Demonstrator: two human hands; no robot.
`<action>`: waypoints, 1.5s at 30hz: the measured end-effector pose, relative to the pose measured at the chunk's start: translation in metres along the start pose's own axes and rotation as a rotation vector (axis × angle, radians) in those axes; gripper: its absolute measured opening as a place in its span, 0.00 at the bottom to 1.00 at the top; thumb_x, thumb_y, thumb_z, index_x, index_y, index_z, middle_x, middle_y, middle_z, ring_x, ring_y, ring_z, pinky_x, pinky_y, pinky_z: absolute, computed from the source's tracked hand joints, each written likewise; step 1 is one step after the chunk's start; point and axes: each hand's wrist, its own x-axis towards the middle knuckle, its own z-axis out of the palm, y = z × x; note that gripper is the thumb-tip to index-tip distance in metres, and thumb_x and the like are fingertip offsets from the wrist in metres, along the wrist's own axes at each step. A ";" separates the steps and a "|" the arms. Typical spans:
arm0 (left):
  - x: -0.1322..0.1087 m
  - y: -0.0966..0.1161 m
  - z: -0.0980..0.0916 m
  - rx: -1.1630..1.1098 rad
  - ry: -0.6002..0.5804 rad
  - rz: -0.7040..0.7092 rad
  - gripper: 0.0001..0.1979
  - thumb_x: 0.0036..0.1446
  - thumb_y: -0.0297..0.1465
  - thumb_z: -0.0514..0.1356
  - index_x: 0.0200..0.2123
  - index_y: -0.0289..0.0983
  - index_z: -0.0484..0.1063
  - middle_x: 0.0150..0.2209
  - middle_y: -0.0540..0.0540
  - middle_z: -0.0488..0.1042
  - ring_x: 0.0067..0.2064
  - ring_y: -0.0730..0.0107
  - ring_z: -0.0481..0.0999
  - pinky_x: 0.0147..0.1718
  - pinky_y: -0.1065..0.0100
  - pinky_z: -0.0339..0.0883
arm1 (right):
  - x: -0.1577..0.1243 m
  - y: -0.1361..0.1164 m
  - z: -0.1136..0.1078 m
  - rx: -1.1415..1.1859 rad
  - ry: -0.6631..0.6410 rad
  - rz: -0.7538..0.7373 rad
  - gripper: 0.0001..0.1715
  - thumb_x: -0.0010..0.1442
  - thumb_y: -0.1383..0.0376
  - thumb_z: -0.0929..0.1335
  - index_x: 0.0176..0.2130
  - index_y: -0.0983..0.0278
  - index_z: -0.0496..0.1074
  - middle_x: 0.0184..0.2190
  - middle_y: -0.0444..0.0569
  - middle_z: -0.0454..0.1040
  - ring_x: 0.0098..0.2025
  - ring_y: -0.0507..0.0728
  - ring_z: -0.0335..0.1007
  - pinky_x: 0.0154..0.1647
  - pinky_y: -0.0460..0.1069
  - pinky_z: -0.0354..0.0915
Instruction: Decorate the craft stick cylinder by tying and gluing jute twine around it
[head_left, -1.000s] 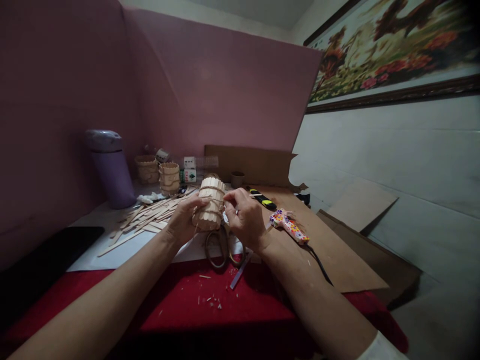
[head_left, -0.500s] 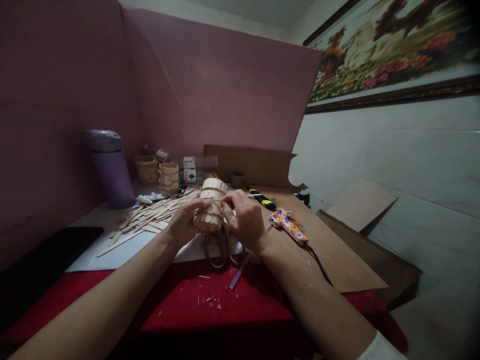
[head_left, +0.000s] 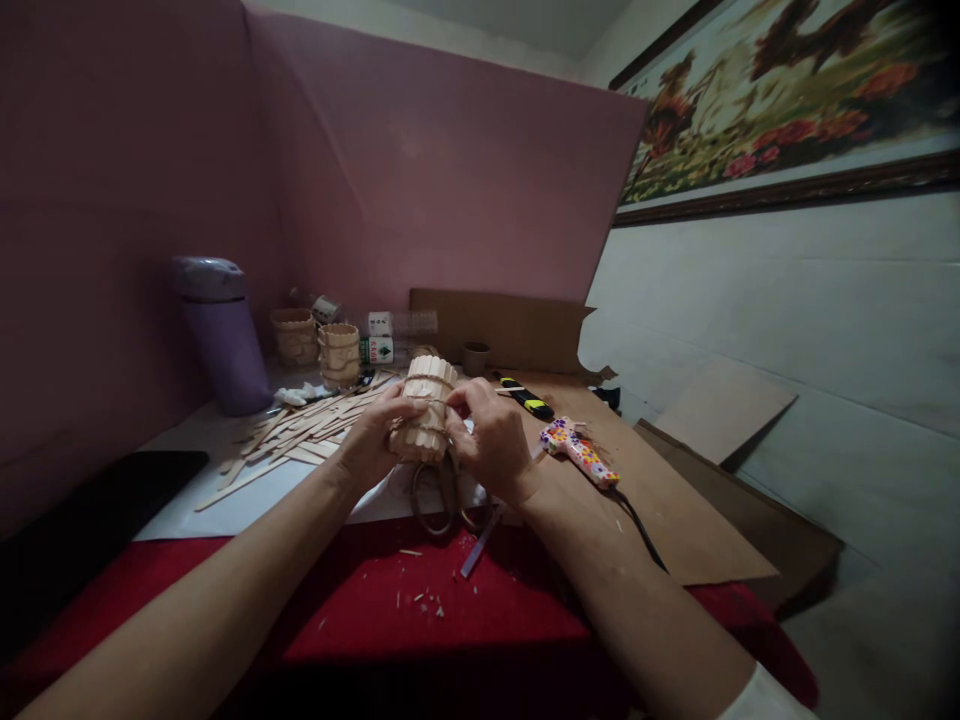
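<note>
My left hand is closed around the left side of a small cup of pale craft sticks, its thumb lying across the front. The cup is held tilted above the table, with thin twine wound around it in bands. On the cup's right side, the fingers of my right hand are pinched together where the middle band of twine runs to them; the fingertips are partly hidden. Just below the cup lie scissors, their blades out of sight.
Loose craft sticks are piled at left on white paper, near a purple bottle. Two finished stick cups stand behind. To the right, a utility knife and a flowered glue gun lie on cardboard. A glue stick is in front.
Both hands and the cup keep almost the same position. The whole view has shifted very slightly.
</note>
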 end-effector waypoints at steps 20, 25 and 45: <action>-0.002 0.001 -0.002 -0.004 -0.040 -0.002 0.18 0.44 0.29 0.63 0.42 0.36 0.69 0.32 0.48 0.74 0.23 0.69 0.72 0.17 0.67 0.71 | 0.000 0.001 0.002 0.029 0.025 0.011 0.06 0.63 0.69 0.62 0.35 0.63 0.67 0.32 0.49 0.70 0.34 0.56 0.66 0.36 0.51 0.63; -0.003 0.003 0.002 0.022 0.011 -0.006 0.19 0.41 0.26 0.63 0.41 0.35 0.68 0.30 0.49 0.73 0.25 0.69 0.72 0.18 0.68 0.71 | 0.000 0.001 0.001 0.039 0.023 0.023 0.06 0.63 0.69 0.62 0.35 0.62 0.66 0.32 0.49 0.70 0.34 0.56 0.66 0.37 0.51 0.63; -0.001 -0.001 0.002 0.032 -0.024 0.024 0.22 0.40 0.24 0.65 0.42 0.34 0.67 0.33 0.48 0.74 0.26 0.70 0.73 0.21 0.69 0.70 | 0.000 0.002 0.002 0.019 -0.003 0.043 0.06 0.62 0.70 0.61 0.35 0.63 0.67 0.32 0.50 0.71 0.34 0.57 0.66 0.37 0.51 0.63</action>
